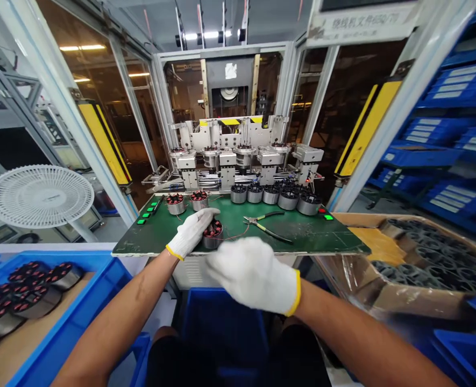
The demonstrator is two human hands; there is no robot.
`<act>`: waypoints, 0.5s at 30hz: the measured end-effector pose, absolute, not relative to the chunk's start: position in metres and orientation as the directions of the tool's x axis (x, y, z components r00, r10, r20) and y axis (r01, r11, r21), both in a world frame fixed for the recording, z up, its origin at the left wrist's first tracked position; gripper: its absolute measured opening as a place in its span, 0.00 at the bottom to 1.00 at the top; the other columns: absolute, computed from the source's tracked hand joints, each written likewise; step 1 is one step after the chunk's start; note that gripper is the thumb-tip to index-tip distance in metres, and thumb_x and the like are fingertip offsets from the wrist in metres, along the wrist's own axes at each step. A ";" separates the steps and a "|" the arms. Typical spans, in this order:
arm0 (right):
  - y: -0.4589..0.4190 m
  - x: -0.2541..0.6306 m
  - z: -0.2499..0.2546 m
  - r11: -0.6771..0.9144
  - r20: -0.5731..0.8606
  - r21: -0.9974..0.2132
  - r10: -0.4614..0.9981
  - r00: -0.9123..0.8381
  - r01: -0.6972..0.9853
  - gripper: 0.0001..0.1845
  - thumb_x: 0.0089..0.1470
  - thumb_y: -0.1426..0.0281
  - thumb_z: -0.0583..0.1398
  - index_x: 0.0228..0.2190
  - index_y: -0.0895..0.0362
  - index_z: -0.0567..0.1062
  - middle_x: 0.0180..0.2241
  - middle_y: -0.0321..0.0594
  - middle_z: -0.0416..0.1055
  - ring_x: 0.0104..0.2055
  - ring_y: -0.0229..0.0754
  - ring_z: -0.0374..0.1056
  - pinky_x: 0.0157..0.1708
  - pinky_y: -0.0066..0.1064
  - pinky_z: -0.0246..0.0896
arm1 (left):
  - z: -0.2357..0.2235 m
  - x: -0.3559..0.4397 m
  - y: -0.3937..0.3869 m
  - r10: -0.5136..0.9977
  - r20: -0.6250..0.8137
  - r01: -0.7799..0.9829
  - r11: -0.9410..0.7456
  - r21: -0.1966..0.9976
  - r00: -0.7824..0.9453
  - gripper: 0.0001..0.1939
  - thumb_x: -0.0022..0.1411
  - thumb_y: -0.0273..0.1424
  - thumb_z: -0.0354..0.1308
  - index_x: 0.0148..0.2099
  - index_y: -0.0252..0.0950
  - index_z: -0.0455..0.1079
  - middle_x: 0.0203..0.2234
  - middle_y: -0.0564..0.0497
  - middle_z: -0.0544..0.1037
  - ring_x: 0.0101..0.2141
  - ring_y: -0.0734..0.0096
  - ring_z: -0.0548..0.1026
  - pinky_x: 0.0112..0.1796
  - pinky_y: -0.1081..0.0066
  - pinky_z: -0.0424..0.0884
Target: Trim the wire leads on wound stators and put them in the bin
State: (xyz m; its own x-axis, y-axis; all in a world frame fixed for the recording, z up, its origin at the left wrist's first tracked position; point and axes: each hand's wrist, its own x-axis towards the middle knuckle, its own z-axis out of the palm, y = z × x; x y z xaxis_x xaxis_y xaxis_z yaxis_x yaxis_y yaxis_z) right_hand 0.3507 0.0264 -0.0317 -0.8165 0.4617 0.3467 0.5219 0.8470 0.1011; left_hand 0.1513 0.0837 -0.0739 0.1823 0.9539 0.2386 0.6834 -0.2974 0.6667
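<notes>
My left hand, in a white knit glove, grips a motor stator by its left side and top near the front edge of the green worktop. The stator has a silvery ring and red copper windings, and a thin wire trails from it to the right. My gloved right hand hovers in front of the edge, close to that stator; motion smears its fingers. Cutting pliers with green and black handles lie to the right. Behind my left hand stand two more wound stators.
Several stators without visible red wire line the worktop's back right. Behind them is a winding machine between yellow light curtains. A blue bin of wound stators sits left, a carton of grey rings right. A white fan stands far left.
</notes>
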 end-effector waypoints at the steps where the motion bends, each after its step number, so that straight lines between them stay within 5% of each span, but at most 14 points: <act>1: 0.024 0.355 -0.047 0.833 0.255 0.145 0.490 -0.834 0.534 0.18 0.62 0.65 0.46 0.44 0.55 0.71 0.36 0.44 0.73 0.33 0.43 0.69 0.32 0.31 0.58 | -0.073 0.150 0.082 0.949 0.243 0.647 -0.315 0.694 0.201 0.25 0.63 0.37 0.44 0.60 0.36 0.59 0.53 0.47 0.70 0.53 0.62 0.67 0.55 0.61 0.62; 4: 0.031 0.357 -0.079 0.666 0.200 0.226 0.683 -0.703 0.711 0.23 0.61 0.71 0.44 0.55 0.56 0.62 0.50 0.53 0.67 0.33 0.42 0.71 0.28 0.30 0.58 | -0.070 0.144 0.079 0.925 0.217 0.594 -0.368 0.715 0.312 0.34 0.49 0.38 0.61 0.58 0.37 0.62 0.52 0.48 0.70 0.51 0.59 0.69 0.55 0.61 0.63; 7: 0.048 0.354 -0.087 0.552 0.255 0.176 0.774 -0.579 0.815 0.25 0.63 0.69 0.41 0.60 0.53 0.55 0.59 0.53 0.58 0.35 0.42 0.72 0.29 0.31 0.60 | -0.068 0.142 0.077 0.934 0.183 0.592 -0.338 0.732 0.307 0.35 0.47 0.39 0.63 0.57 0.37 0.63 0.48 0.48 0.73 0.47 0.60 0.71 0.51 0.62 0.66; 11: 0.061 0.350 -0.081 0.544 0.238 -0.004 0.815 -0.528 0.839 0.23 0.63 0.64 0.45 0.56 0.54 0.62 0.46 0.47 0.72 0.36 0.45 0.72 0.34 0.32 0.60 | -0.069 0.143 0.078 0.947 0.164 0.567 -0.298 0.768 0.275 0.33 0.49 0.39 0.62 0.57 0.35 0.64 0.45 0.48 0.75 0.43 0.63 0.73 0.48 0.63 0.68; 15: 0.056 0.341 -0.085 0.608 0.211 -0.161 0.791 -0.574 0.778 0.17 0.63 0.64 0.46 0.44 0.53 0.73 0.36 0.42 0.75 0.38 0.44 0.71 0.38 0.31 0.57 | -0.071 0.146 0.080 0.941 0.177 0.539 -0.312 0.782 0.287 0.31 0.48 0.38 0.62 0.56 0.36 0.66 0.44 0.49 0.75 0.42 0.64 0.73 0.46 0.65 0.69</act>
State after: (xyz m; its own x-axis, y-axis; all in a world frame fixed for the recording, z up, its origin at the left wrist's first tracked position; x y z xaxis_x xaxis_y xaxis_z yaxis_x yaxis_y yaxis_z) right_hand 0.3405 0.0564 -0.0847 -0.5743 0.7910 0.2111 0.7777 0.6076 -0.1611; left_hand 0.1456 0.0802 -0.0712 0.2873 0.9414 0.1768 0.5393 -0.3115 0.7824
